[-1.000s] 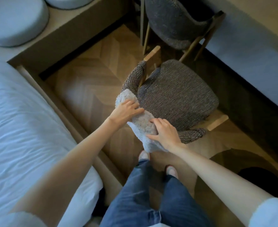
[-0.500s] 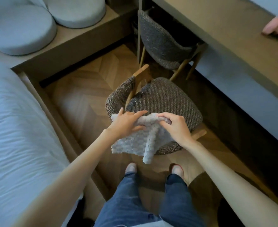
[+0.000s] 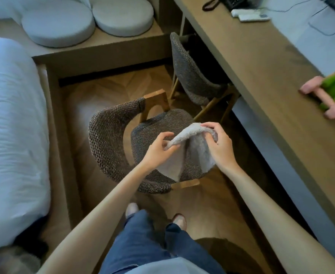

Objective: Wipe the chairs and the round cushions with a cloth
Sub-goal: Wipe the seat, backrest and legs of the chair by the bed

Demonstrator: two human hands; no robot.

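Observation:
A grey fluffy cloth hangs between my two hands above the seat of the near woven grey chair. My left hand pinches one edge of the cloth. My right hand grips the other edge, slightly higher. The cloth is lifted off the chair. A second grey chair stands tucked under the desk further back. Two round pale cushions lie on the wooden ledge at the top left.
A bed with white bedding runs along the left. A long wooden desk lines the right, with a pink dumbbell, a green object and a phone on it. My legs and feet stand on the wood floor behind the chair.
The cloth was on the chair's backrest under both hands; now both hands have lifted it above the seat and spread it between them. The view has tilted up toward the desk.

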